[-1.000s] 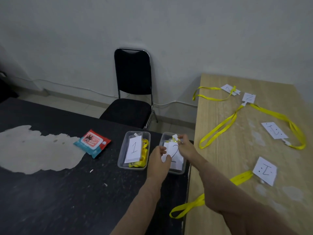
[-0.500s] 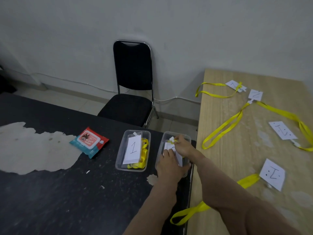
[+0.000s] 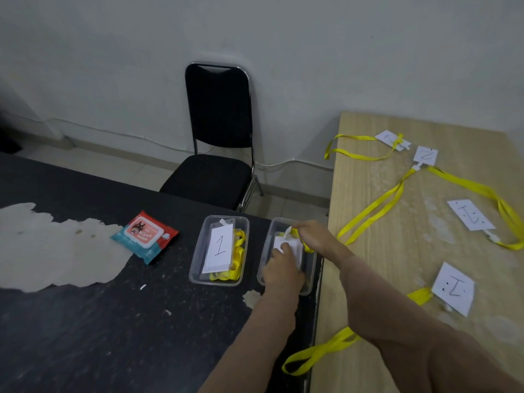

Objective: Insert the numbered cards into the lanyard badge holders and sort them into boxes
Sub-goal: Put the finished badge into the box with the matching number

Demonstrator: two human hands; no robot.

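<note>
Badge holder [image 3: 292, 249] and its card lie inside the clear box [image 3: 272, 226], directly under my left fingers [image 3: 284, 247]. My left hand [image 3: 279, 269] rests over it with the fingers laid fairly flat, pressing the card down rather than gripping it. My right hand [image 3: 314, 236] is at the far end of the same box, with thumb and forefinger pinched on the yellow lanyard [image 3: 295, 230] by its white clip, just beyond the left fingertips. The left hand covers the number on this card, so I cannot read it.

Just to the left of my left fingers stands the second box [image 3: 197, 251], which holds a card marked 1 [image 3: 219, 248] on top of bundled yellow strap. By my reckoning one badge is sorted and this one is being tucked in.

Well to the right of my right fingers, on the wooden table [image 3: 368, 265], four are left. They are the nearest badge [image 3: 453, 287], the second badge [image 3: 470, 214], the third badge [image 3: 426, 156] and the farthest badge [image 3: 390, 138], each with yellow strap attached. I cannot tell from here whether those cards already sit in holders. At best the job is about a third done.
</note>
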